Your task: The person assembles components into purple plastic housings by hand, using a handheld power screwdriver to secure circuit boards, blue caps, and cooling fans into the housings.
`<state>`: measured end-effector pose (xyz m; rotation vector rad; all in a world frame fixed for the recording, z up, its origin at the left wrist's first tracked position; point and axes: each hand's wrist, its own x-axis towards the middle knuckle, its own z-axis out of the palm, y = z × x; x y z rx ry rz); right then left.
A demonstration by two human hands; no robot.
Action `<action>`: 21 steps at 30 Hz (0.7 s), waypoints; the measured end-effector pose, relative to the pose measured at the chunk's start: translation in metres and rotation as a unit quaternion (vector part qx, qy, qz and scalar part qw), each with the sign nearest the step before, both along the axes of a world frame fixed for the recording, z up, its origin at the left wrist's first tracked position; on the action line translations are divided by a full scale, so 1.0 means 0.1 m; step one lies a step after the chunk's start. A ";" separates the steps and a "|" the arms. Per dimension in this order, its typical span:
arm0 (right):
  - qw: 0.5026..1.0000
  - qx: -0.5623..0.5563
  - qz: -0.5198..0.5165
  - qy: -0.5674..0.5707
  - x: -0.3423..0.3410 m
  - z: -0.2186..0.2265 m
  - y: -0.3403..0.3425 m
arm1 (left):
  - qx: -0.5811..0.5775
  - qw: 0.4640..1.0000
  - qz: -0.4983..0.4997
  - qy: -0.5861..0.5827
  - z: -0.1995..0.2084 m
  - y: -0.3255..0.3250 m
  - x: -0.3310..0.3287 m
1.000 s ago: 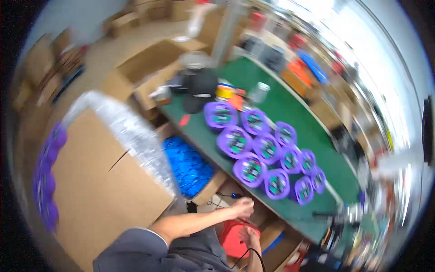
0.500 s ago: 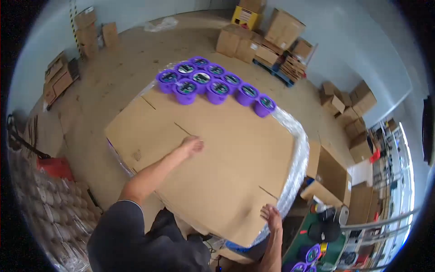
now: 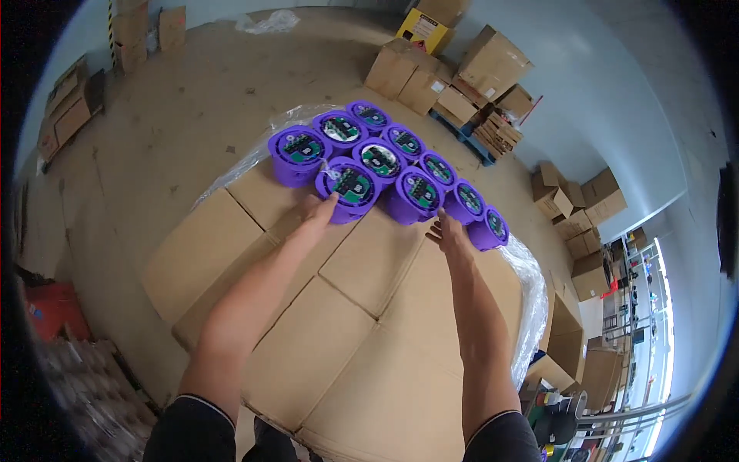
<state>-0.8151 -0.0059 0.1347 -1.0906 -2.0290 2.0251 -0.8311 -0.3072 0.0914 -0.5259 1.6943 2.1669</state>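
Note:
Round purple plastic tubs (image 3: 289, 173), with green circuit boards and black parts showing in their tops, stand close together along the far edge of a stack of cardboard boxes (image 3: 354, 369). My left hand (image 3: 317, 212) reaches the near left side of a front tub (image 3: 350, 189), its fingertips at the wall; some of its fingers are hard to make out. Just below the tub (image 3: 419, 196) to the right of that one, my right hand (image 3: 450, 231) has its fingers apart with nothing in them. Whether it touches the tub cannot be told.
Clear plastic wrap (image 3: 527, 308) runs along the stack's right and far left edges. At the right stand an open carton (image 3: 566, 339) and a cluttered workbench. Beyond the stack are boxes (image 3: 416, 77) by a blue pallet (image 3: 462, 135). A red object (image 3: 55, 308) lies at the left.
Both hands have moved forward to the front tubs, the right from the near right corner. The flat cardboard sheet no longer shows; seamed box tops do. The tubs look nearer.

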 end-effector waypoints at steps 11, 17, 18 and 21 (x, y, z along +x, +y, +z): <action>0.997 -0.064 0.014 0.039 -0.27 -0.29 -0.03 | 0.086 0.996 0.007 0.035 0.11 -0.04 0.11; 0.987 -0.102 -0.101 0.077 0.82 -0.29 0.40 | 0.170 0.982 -0.001 0.082 -0.12 0.09 0.17; 0.987 -0.105 -0.094 0.075 1.16 -0.22 0.46 | 0.165 0.982 -0.019 0.094 -0.11 0.12 0.17; 0.980 -0.156 -0.048 0.117 2.17 0.06 -0.18 | 0.147 0.966 -0.063 0.203 -0.89 -0.77 -0.15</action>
